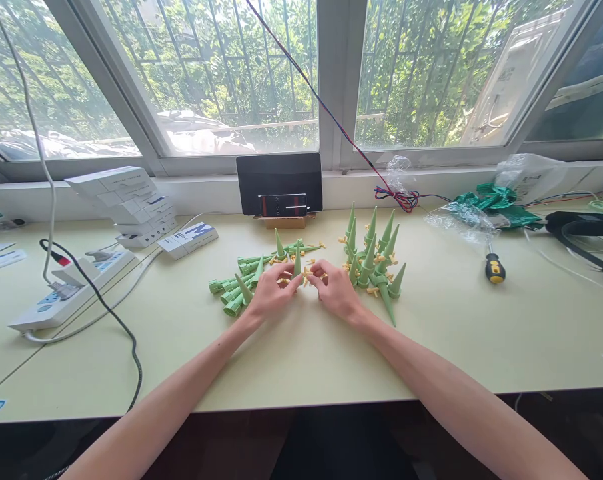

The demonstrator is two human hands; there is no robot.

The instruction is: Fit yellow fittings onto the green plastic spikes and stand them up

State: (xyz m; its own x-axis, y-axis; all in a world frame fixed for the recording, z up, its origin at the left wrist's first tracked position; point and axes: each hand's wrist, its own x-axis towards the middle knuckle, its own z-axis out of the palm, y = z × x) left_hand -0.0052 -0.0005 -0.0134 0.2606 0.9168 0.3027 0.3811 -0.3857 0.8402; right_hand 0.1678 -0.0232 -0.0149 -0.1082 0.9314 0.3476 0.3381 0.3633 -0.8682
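Observation:
My left hand (272, 292) is closed around a green cone-shaped spike (297, 262) held upright at the middle of the table. My right hand (335, 288) pinches a small yellow plastic piece (308, 274) right beside that spike. Left of my hands lies a pile of green spikes (236, 288) on their sides. To the right stands a group of upright green spikes (374, 257) with yellow pieces among them.
A black tablet (279, 181) leans at the window behind the spikes. White boxes (131, 203) and a power strip (64, 293) with cables sit at left. A screwdriver (494, 265), plastic bags (461, 215) and black headphones (588, 237) lie at right.

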